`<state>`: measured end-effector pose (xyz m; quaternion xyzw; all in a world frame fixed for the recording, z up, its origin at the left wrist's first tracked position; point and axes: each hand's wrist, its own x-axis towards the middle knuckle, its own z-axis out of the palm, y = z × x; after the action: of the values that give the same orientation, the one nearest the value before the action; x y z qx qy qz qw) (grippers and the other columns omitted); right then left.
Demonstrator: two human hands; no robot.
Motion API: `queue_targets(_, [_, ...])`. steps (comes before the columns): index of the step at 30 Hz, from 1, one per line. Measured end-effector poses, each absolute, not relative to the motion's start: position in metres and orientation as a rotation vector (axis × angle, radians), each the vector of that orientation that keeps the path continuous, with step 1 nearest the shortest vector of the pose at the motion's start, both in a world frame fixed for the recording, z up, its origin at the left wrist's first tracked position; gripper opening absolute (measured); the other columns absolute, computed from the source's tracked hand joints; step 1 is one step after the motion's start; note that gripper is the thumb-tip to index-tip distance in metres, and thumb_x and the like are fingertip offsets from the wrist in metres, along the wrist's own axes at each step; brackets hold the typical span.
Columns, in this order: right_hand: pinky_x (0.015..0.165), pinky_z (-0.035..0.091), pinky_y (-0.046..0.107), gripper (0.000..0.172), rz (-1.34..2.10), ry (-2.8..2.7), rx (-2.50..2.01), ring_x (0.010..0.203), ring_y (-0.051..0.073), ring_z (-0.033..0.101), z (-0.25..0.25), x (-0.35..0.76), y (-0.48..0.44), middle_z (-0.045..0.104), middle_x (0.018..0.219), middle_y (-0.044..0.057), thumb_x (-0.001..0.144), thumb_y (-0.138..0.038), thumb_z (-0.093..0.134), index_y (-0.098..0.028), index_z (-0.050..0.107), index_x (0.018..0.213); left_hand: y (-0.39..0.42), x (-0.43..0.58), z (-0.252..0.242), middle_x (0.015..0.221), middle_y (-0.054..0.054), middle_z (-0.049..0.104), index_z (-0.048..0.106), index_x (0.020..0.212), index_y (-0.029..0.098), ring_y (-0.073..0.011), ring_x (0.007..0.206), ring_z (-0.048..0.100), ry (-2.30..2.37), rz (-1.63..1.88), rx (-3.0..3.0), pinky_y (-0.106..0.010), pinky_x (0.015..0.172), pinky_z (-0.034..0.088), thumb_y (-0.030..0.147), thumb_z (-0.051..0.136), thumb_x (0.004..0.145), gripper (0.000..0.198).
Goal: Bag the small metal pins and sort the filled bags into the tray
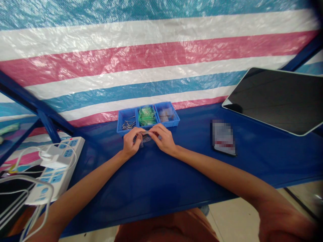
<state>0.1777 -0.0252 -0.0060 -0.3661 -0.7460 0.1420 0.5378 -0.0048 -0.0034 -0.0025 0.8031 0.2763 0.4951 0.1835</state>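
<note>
Between both hands, just in front of a blue divided tray [148, 130], is a small clear plastic bag [145, 138]. My left hand [131, 141] pinches its left side with curled fingers. On the other side, my right hand [164, 138] grips the top edge between thumb and fingers. What the bag contains is too small to make out. In the tray's left compartment lie several thin metal pins [128, 125]. Green packets [146, 116] fill the middle compartment, and clear plastic bags [166, 115] lie in the right one.
A white power strip [73, 151] with plugs and looped white cables [47, 185] runs along the left. To the right lie a phone [224, 137], its screen blurred, and a large dark-screened tablet [280, 101]. Behind the blue tabletop [151, 181] hangs a striped plastic sheet [151, 57].
</note>
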Motion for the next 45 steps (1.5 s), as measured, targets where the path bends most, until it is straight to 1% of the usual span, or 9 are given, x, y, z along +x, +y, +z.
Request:
queue_targets(3, [0.068, 0.048, 0.028, 0.018, 0.345, -1.778, -0.863, 0.075, 0.015, 0.055, -0.0049, 0.1778, -0.0255, 0.060, 0.086, 0.006, 0.093, -0.029, 0.047, -0.019, 0.062, 0.092, -0.0037, -0.0045, -0.0019, 0.074, -0.003, 0.061, 0.061, 0.101, 0.017, -0.0127, 0.061, 0.057, 0.803, 1.384, 2.269, -0.028, 0.066, 0.048, 0.024, 0.046, 0.088, 0.021])
queue_targets(7, [0.067, 0.047, 0.028, 0.020, 0.341, -1.782, -0.863, 0.073, 0.016, 0.055, -0.0048, 0.1778, -0.0256, 0.061, 0.081, 0.005, 0.093, -0.030, 0.047, -0.019, 0.062, 0.090, -0.0046, -0.0040, -0.0013, 0.077, -0.004, 0.064, 0.061, 0.101, 0.016, -0.0131, 0.067, 0.060, 0.873, 1.346, 2.267, -0.027, 0.068, 0.048, 0.027, 0.046, 0.090, 0.022])
queue_targets(13, [0.068, 0.047, 0.027, 0.021, 0.349, -1.791, -0.869, 0.070, 0.015, 0.057, -0.0065, 0.1776, -0.0258, 0.063, 0.079, 0.004, 0.092, -0.032, 0.047, -0.019, 0.063, 0.090, -0.0061, -0.0003, -0.0004, 0.075, -0.002, 0.066, 0.064, 0.093, 0.016, -0.0113, 0.065, 0.061, 1.007, 1.378, 2.282, -0.023, 0.067, 0.048, 0.028, 0.051, 0.089, 0.019])
queue_targets(19, [0.068, 0.047, 0.026, 0.023, 0.362, -1.807, -0.885, 0.069, 0.014, 0.058, -0.0067, 0.1778, -0.0250, 0.064, 0.078, 0.004, 0.093, -0.031, 0.045, -0.019, 0.064, 0.091, -0.0071, 0.0015, 0.0038, 0.080, -0.004, 0.066, 0.068, 0.090, 0.017, -0.0131, 0.072, 0.060, 1.059, 1.503, 2.388, -0.026, 0.070, 0.049, 0.025, 0.055, 0.087, 0.016])
queue_targets(26, [0.068, 0.047, 0.028, 0.023, 0.353, -1.799, -0.865, 0.071, 0.015, 0.057, -0.0038, 0.1779, -0.0258, 0.062, 0.080, 0.005, 0.094, -0.030, 0.044, -0.019, 0.064, 0.092, -0.0064, 0.0017, 0.0040, 0.087, -0.005, 0.065, 0.070, 0.094, 0.020, -0.0142, 0.080, 0.060, 1.086, 1.659, 2.415, -0.029, 0.076, 0.050, 0.023, 0.059, 0.085, 0.014])
queue_targets(33, [0.070, 0.046, 0.028, 0.022, 0.357, -1.801, -0.847, 0.075, 0.015, 0.056, -0.0026, 0.1784, -0.0260, 0.061, 0.083, 0.005, 0.094, -0.028, 0.043, -0.018, 0.063, 0.091, -0.0059, 0.0016, 0.0033, 0.088, -0.004, 0.063, 0.069, 0.093, 0.019, -0.0138, 0.081, 0.059, 1.084, 1.647, 2.409, -0.028, 0.077, 0.050, 0.023, 0.059, 0.085, 0.014])
queue_targets(39, [0.065, 0.046, 0.027, 0.020, 0.361, -1.804, -0.877, 0.069, 0.014, 0.054, -0.0063, 0.1775, -0.0241, 0.060, 0.079, 0.004, 0.093, -0.031, 0.047, -0.017, 0.062, 0.094, -0.0048, 0.0029, 0.0048, 0.092, -0.005, 0.061, 0.066, 0.088, 0.016, -0.0140, 0.087, 0.058, 1.080, 1.545, 2.405, -0.027, 0.078, 0.047, 0.023, 0.055, 0.087, 0.013])
queue_targets(42, [0.067, 0.046, 0.027, 0.021, 0.342, -1.796, -0.882, 0.071, 0.015, 0.055, -0.0071, 0.1767, -0.0233, 0.060, 0.079, 0.004, 0.093, -0.031, 0.046, -0.018, 0.062, 0.091, -0.0038, 0.0033, 0.0043, 0.086, -0.004, 0.063, 0.064, 0.085, 0.016, -0.0132, 0.083, 0.059, 1.004, 1.509, 2.406, -0.026, 0.078, 0.047, 0.021, 0.053, 0.089, 0.013])
queue_targets(45, [0.066, 0.045, 0.027, 0.021, 0.336, -1.796, -0.890, 0.070, 0.014, 0.054, -0.0070, 0.1767, -0.0233, 0.060, 0.077, 0.004, 0.093, -0.030, 0.046, -0.018, 0.062, 0.088, -0.0030, 0.0028, 0.0026, 0.073, -0.002, 0.062, 0.063, 0.084, 0.016, -0.0108, 0.068, 0.057, 0.981, 1.460, 2.380, -0.024, 0.070, 0.046, 0.021, 0.051, 0.090, 0.014])
